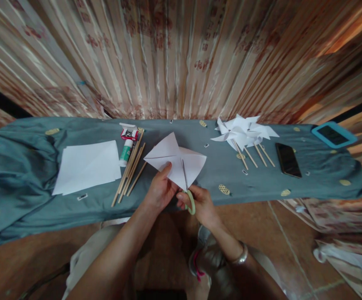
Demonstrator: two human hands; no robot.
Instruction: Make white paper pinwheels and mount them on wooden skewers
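A white paper square (165, 154) with creases and slits running in from its corners is held over the front of the cloth-covered table. My left hand (162, 187) grips it at the lower left, thumb on top and fingers beneath. In my right hand (201, 204) is a pair of scissors (191, 203) with pale green handles. Their blades lie along the slit at the paper's near corner, and most of the metal is hidden by the sheet. Just left of the paper lie several wooden sticks (131, 171).
White sheets (88, 166) lie at the left, beside a glue stick (126, 153) and an open small box of pins (128, 132). Finished paper pinwheels (241, 129) on sticks lie right of centre. Farther right are a black phone (288, 160) and a blue-framed tablet (333, 134). A curtain (174, 62) hangs behind.
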